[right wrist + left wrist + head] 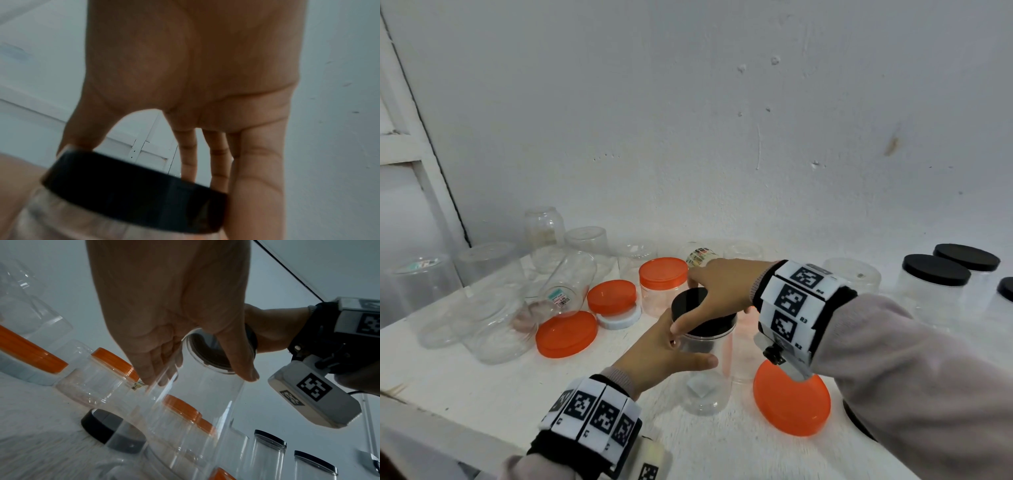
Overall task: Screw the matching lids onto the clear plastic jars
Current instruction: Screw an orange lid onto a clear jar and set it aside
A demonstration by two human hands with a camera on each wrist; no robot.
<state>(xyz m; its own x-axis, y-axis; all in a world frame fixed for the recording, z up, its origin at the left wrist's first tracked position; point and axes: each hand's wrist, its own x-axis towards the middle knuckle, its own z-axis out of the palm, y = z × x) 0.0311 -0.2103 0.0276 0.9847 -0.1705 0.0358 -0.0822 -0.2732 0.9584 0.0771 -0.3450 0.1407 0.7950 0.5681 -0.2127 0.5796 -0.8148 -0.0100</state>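
- Left hand (654, 353) wraps its fingers (244, 369) round the tall clear plastic jar (707, 373), steadying it upright on the white desk (482, 383).
- Right hand (719, 291) pinches the round black lid (133, 191) by its rim, seemingly mid-twist.
- Behind, loose orange lids (566, 334) lie among uncapped jars.

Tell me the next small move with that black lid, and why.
Probably twist the black lid further down with the right hand while the left hand steadies the jar. The lid already sits on the jar's mouth, fingers around its rim; whether it is tight cannot be seen.
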